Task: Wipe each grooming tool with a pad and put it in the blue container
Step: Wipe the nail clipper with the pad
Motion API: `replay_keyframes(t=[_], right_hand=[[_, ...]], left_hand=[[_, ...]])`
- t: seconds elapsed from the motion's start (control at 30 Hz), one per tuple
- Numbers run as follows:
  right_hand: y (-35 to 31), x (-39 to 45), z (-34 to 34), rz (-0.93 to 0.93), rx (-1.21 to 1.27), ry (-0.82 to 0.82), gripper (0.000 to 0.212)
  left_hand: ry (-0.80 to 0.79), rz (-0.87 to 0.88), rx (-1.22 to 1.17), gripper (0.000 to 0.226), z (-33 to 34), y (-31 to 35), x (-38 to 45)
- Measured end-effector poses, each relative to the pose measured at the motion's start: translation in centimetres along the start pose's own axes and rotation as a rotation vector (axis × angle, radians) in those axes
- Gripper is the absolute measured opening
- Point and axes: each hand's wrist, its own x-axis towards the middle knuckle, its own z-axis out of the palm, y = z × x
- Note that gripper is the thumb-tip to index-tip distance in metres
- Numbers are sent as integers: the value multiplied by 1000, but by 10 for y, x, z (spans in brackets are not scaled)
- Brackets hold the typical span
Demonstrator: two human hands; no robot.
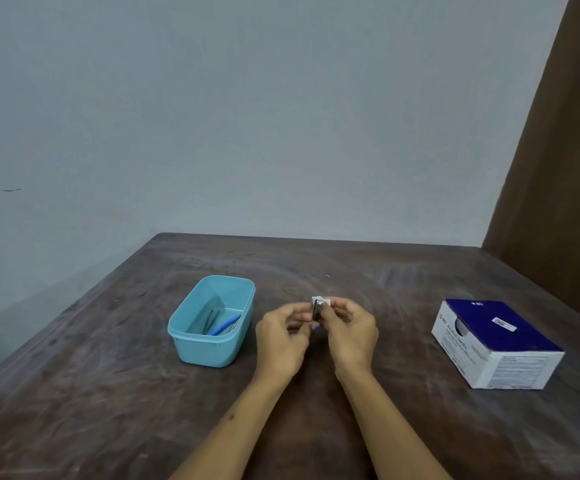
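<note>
Both hands meet above the middle of the table. My left hand (pixel 283 337) pinches a small metal grooming tool (pixel 316 311), which looks like a nail clipper. My right hand (pixel 349 329) presses a white pad (pixel 319 300) around the tool's far end. Most of the tool is hidden by fingers and pad. To the left stands the light blue container (pixel 191 344), open on top. Inside it lie a pair of metal tweezers (pixel 211 320) and a blue-handled tool (pixel 224 325).
A blue and white box of alcohol swabs (pixel 496 344) sits at the right of the dark wooden table (pixel 108 393). A grey wall rises behind the far table edge, and a brown panel stands at the right.
</note>
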Motion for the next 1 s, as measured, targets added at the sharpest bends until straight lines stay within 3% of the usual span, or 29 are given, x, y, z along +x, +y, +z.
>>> replay_keyframes(t=[0.27, 0.57, 0.8, 1.0], right_hand=[[-8, -11, -4, 8, 84, -26, 17], [-9, -13, -8, -28, 111, -102, 14], [-11, -9, -9, -19, 163, -21, 17], [-12, -13, -10, -85, -20, -85, 13]], left_hand=[[23, -68, -105, 23, 1, -3, 4], [27, -87, -229, 35, -1, -4, 2], [-82, -140, -245, 22, 0, 0, 2], [-13, -119, -240, 21, -3, 2, -1]])
